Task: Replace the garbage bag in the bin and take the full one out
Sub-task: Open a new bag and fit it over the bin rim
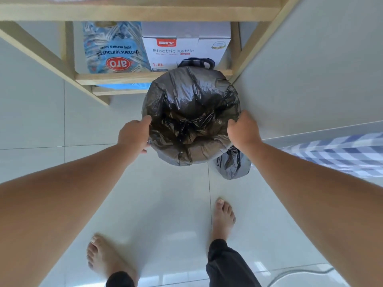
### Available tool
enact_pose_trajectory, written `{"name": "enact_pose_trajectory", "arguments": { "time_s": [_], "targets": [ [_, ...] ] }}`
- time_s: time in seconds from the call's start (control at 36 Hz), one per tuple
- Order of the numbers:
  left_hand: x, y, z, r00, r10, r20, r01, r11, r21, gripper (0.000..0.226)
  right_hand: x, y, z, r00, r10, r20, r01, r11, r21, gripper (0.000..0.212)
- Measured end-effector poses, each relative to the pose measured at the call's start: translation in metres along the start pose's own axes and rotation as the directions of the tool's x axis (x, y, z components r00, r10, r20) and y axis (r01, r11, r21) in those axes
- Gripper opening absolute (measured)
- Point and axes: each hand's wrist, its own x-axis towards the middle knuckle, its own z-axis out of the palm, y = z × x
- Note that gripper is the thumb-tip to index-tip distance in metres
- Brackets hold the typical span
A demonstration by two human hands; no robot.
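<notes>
A round bin stands on the pale tiled floor below me, lined with a dark brown-black garbage bag [190, 96] that is folded over its rim and sags into the middle. My left hand [134, 135] grips the bag's edge at the left side of the rim. My right hand [243, 129] grips the edge at the right side. A second dark, filled bag [233, 164] lies on the floor against the bin's near right side, partly hidden by my right forearm.
A wooden shelf unit [116, 78] stands just behind the bin, holding a blue sugar bag [114, 48] and an electric kettle box [186, 50]. A white wall [310, 69] runs close on the right, with checked blue cloth [342, 154] beside it. My bare feet stand on the tiles.
</notes>
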Motion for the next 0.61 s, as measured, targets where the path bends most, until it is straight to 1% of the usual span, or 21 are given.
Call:
{"name": "enact_pose_trajectory", "arguments": {
  "time_s": [0.03,0.06,0.08,0.14,0.17,0.19,0.22,0.31,0.36,0.42,0.47,0.5,0.61],
  "targets": [
    [-0.003,-0.004,0.000,0.999,0.010,-0.036,-0.011,1.000,-0.023,0.045,-0.007,0.005,-0.001,1.000,-0.023,0.009,0.023,1.000,0.005,0.027],
    [-0.008,-0.009,0.000,0.995,0.043,-0.093,-0.044,0.999,-0.011,0.048,-0.015,0.011,-0.001,0.999,-0.046,0.023,0.045,0.999,0.021,0.026],
    [-0.011,-0.015,0.000,0.980,0.091,-0.178,-0.085,0.995,0.045,0.049,-0.021,0.017,0.001,0.997,-0.061,0.038,0.060,0.997,0.039,0.027],
    [-0.031,-0.023,0.002,0.915,0.224,-0.336,-0.160,0.965,0.206,0.042,-0.038,0.029,-0.003,0.997,-0.057,0.061,0.053,0.996,0.074,0.029],
    [-0.042,-0.025,0.004,0.887,0.301,-0.351,-0.217,0.941,0.259,0.038,-0.046,0.034,-0.005,0.996,-0.054,0.069,0.048,0.996,0.078,0.029],
    [-0.051,-0.029,0.008,0.866,0.382,-0.322,-0.290,0.910,0.298,0.035,-0.053,0.040,-0.006,0.996,-0.050,0.080,0.044,0.996,0.073,0.030],
    [-0.061,-0.032,0.013,0.852,0.456,-0.259,-0.367,0.871,0.325,0.033,-0.059,0.046,-0.007,0.995,-0.037,0.094,0.031,0.998,0.063,0.032],
    [-0.079,-0.041,0.034,0.779,0.627,-0.002,-0.578,0.721,0.383,0.040,-0.067,0.062,-0.010,0.992,0.004,0.124,-0.008,0.999,0.033,0.035],
    [-0.094,-0.045,0.055,0.725,0.676,0.127,-0.656,0.624,0.424,0.044,-0.067,0.073,-0.011,0.989,0.038,0.141,-0.045,0.998,0.053,0.041],
    [-0.104,-0.051,0.079,0.700,0.688,0.194,-0.687,0.574,0.446,0.046,-0.064,0.083,-0.010,0.988,0.061,0.140,-0.070,0.996,0.059,0.048],
    [-0.108,-0.060,0.105,0.720,0.646,0.255,-0.676,0.569,0.468,0.049,-0.058,0.092,-0.005,0.987,0.082,0.138,-0.087,0.996,0.029,0.053],
    [-0.107,-0.064,0.118,0.745,0.604,0.284,-0.657,0.588,0.472,0.048,-0.055,0.095,-0.001,0.985,0.094,0.145,-0.097,0.995,0.011,0.055],
    [-0.090,-0.068,0.164,0.846,0.368,0.385,-0.519,0.734,0.439,0.039,-0.037,0.106,0.014,0.981,0.105,0.166,-0.109,0.994,0.014,0.060]
  ]
}}
